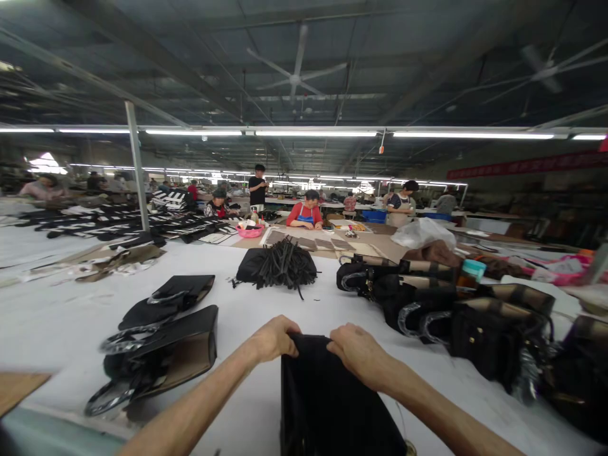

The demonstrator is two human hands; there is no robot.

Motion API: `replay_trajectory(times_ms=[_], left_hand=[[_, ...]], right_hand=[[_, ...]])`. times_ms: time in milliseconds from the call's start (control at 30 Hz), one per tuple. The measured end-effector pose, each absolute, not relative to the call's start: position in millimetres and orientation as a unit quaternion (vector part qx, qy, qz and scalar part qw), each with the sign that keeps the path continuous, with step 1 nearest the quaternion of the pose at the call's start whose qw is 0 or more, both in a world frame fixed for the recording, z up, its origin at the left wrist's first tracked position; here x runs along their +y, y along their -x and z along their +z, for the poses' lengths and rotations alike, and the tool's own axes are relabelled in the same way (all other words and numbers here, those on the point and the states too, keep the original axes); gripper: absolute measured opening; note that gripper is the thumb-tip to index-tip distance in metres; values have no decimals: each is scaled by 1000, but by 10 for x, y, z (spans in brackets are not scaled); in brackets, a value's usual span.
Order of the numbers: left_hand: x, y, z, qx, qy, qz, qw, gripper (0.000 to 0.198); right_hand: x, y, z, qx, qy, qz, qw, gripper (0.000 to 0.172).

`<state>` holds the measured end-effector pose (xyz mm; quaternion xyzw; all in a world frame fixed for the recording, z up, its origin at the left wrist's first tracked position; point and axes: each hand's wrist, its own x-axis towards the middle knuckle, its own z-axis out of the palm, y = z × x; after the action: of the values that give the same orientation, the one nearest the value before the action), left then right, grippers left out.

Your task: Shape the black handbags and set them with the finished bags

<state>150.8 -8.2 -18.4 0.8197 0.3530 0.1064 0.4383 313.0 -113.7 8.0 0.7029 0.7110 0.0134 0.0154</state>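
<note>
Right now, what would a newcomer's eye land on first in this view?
First, the black item, apparently a bag, at bottom centre, its far edge held by the left-hand grip and right-hand grip. Beyond it, a heap of thin black strips stands out against the white table. Then come the crowded black bags with tan insides on the right.

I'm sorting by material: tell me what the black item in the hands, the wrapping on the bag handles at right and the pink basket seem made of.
Black item: matte, fabric or leather-like; the dull surface shows no readable weave. Handle wrapping: probably clear plastic film, glossy and crinkled. Pink basket: probably plastic, by its bright, even colour; finish unclear.
</note>
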Motion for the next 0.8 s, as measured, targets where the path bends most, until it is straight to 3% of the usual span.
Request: replay_trajectory(times_ms=[367,633,700,800], left_hand=[[-23,-1655,-304,325,-806,162,469,20],[-92,-1714,-216,325,-820,141,450,18],[-124,-1667,-182,332,-818,141,447,26],[-290,-1516,-176,368,-805,172,432,53]], right_hand=[[-1268,-3141,-6,648,-760,37,-11,32],[-974,-3050,-10,738,-674,30,3,14],[-915,-3018,-14,733,-679,27,9,15],[-882,-2989,-25,710,-704,29,4,20]])
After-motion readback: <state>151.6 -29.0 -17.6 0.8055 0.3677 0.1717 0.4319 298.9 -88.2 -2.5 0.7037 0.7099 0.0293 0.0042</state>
